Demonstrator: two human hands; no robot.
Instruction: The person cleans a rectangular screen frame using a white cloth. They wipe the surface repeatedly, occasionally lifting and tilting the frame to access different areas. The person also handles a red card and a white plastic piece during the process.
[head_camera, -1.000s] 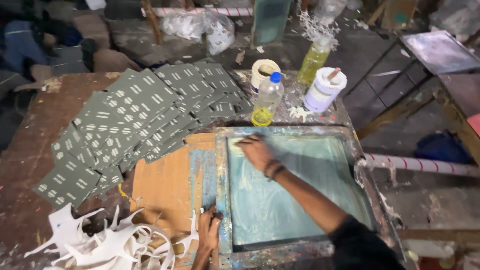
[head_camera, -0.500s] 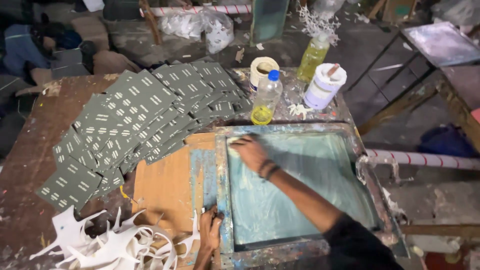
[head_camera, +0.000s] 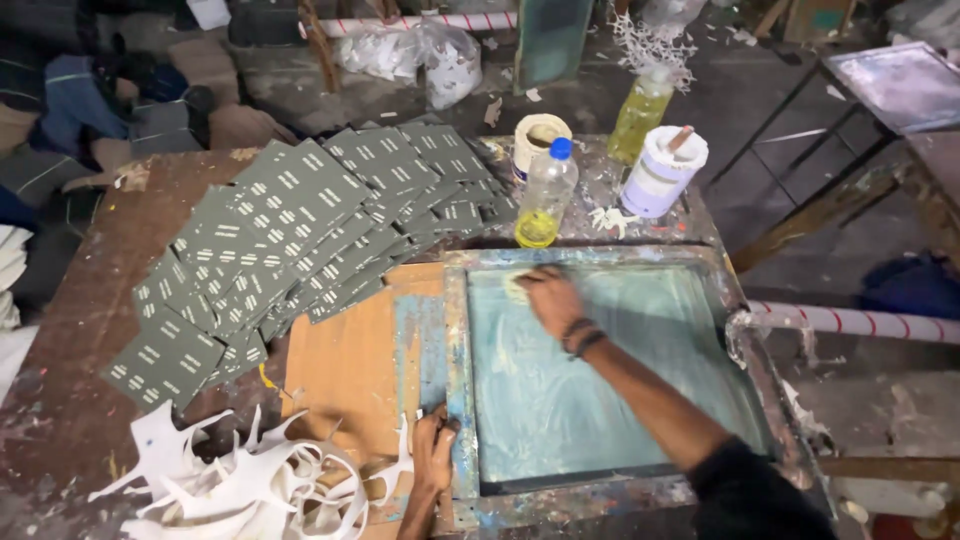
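— What is in the middle of the table?

— A big printing screen (head_camera: 600, 380) in a paint-spotted frame. It lies flat on the right part of the wooden table (head_camera: 70, 330). Its mesh is pale green and looks wet and smeary.

— Where are the hands?

— The right hand (head_camera: 548, 298) is on the mesh, up in the far left corner. It presses down on a small pale rag (head_camera: 515, 288), which peeks out just left of the fingers. I cannot tell how tightly the fingers curl around it. Most of the mesh lies to the right of that hand and toward the person.

— And the other one?

— The left hand (head_camera: 433, 452) grips the near left edge of the frame, fingers curled over the rail. So it is the nearer hand to the frame, and the right hand is the one on the mesh.

— What else is there?

— Behind the screen stand two bottles: a clear one with a blue cap (head_camera: 545, 195) and some yellow liquid, and a yellowish one (head_camera: 640, 115). There is also one white tub (head_camera: 660, 172) with a stick in it and one roll of tape (head_camera: 538, 140). To the left lie lots of dark green printed cards (head_camera: 290, 230), too many and too overlapped to count. Near the front edge is a heap of white scraps (head_camera: 230, 485).
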